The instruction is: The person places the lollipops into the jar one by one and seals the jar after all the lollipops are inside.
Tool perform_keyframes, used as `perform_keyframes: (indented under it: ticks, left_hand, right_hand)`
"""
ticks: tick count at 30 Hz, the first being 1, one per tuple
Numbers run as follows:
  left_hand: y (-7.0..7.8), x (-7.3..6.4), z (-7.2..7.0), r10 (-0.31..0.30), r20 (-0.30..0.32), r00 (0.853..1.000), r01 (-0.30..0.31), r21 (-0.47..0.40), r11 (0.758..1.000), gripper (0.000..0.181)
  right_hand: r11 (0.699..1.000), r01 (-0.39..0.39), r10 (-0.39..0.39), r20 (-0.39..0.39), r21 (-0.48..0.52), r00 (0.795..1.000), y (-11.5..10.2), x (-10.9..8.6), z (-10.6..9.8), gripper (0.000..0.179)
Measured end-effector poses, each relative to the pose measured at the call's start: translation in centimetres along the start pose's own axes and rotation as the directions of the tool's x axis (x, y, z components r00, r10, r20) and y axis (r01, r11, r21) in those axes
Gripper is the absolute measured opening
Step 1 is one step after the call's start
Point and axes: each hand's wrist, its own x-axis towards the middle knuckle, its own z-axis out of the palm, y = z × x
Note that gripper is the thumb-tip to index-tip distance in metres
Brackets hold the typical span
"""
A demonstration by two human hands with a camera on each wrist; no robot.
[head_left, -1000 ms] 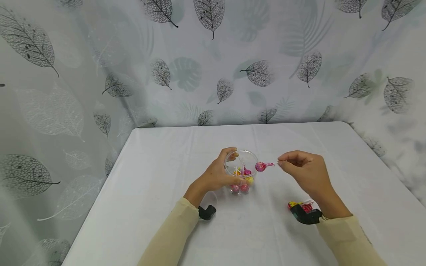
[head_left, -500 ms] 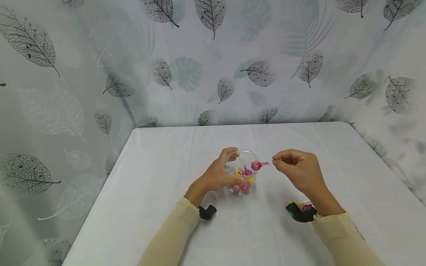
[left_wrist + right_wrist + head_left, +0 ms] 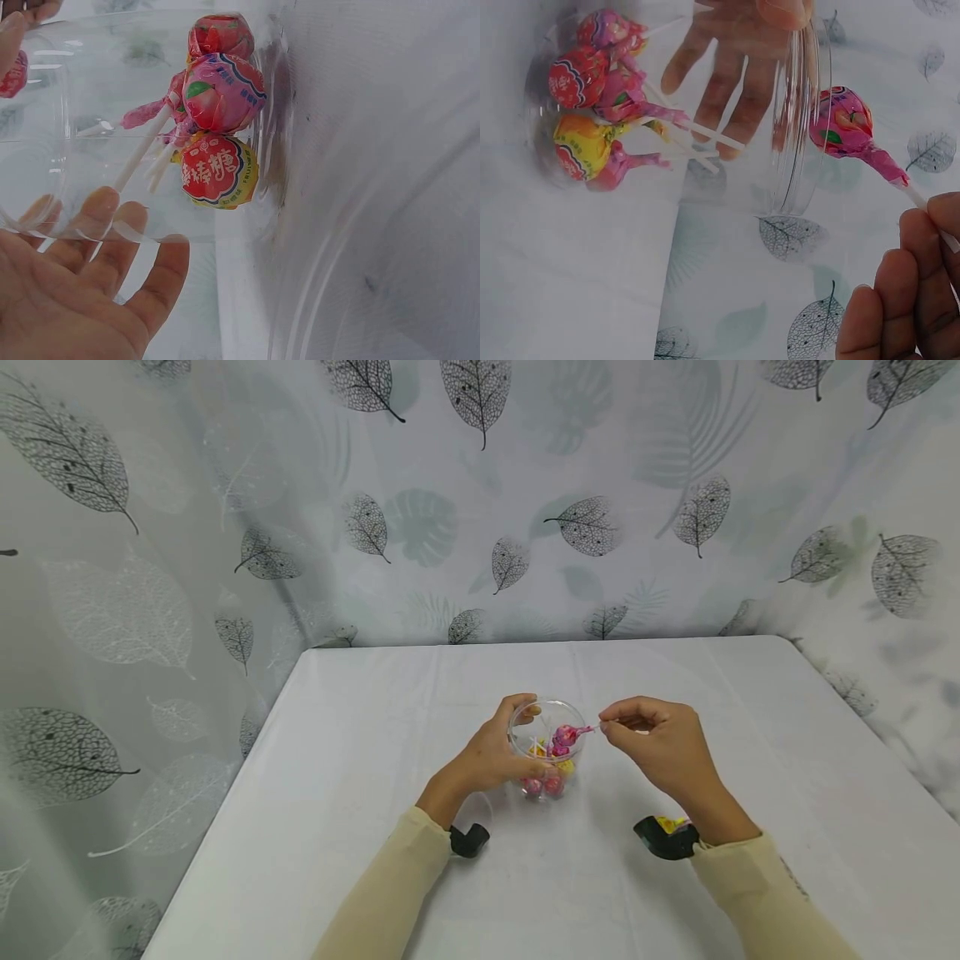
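My left hand (image 3: 491, 752) grips a clear plastic jar (image 3: 739, 191) around its side, its mouth uncovered. Several wrapped lollipops (image 3: 577, 79), pink, red and yellow, lie at the bottom of the jar with white sticks toward the mouth. Between thumb and fingertips, my right hand (image 3: 660, 747) pinches the white stick of a pink lollipop (image 3: 844, 124). That lollipop's wrapped head is at the jar's rim; in the head view it overlaps the opening, and whether it is inside cannot be told.
Beside my right wrist lies a yellow-wrapped lollipop (image 3: 670, 823), partly hidden behind the black wrist strap (image 3: 666, 842). A clear round lid (image 3: 480, 806) lies by my left wrist. Under everything spreads a white-covered table (image 3: 360, 735), with a leaf-patterned curtain (image 3: 450, 568) behind.
My right hand has moved left, carrying the pink lollipop from beside the jar to over its rim. The left hand and jar have stayed in place.
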Motion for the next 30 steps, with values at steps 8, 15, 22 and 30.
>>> perform_keyframes:
  ticks: [8, 15, 22, 30]
  left_hand:
    - [0.0, 0.0, 0.1, -0.001, 0.013, 1.000, 0.002, -0.025, 1.000, 0.102]
    - [0.0, 0.0, -0.1, 0.003, 0.017, 1.000, -0.003, -0.038, 0.999, 0.102]
    - [0.0, 0.0, -0.1, -0.002, 0.013, 1.000, 0.003, -0.044, 0.999, 0.101]
    - [0.0, 0.0, -0.1, -0.001, 0.011, 1.000, 0.002, -0.034, 0.999, 0.103]
  right_hand:
    - [1.000, 0.010, -0.010, 0.041, 0.006, 0.999, 0.2, -0.1, -0.1, 0.026]
    - [1.000, 0.020, -0.020, 0.043, 0.001, 0.999, 0.8, -0.6, -0.6, 0.029]
    - [0.999, 0.018, -0.017, 0.031, -0.044, 0.999, 1.9, -1.1, -1.5, 0.025]
    - [0.991, -0.055, 0.058, 0.018, -0.123, 0.998, 4.5, -2.7, -3.1, 0.026]
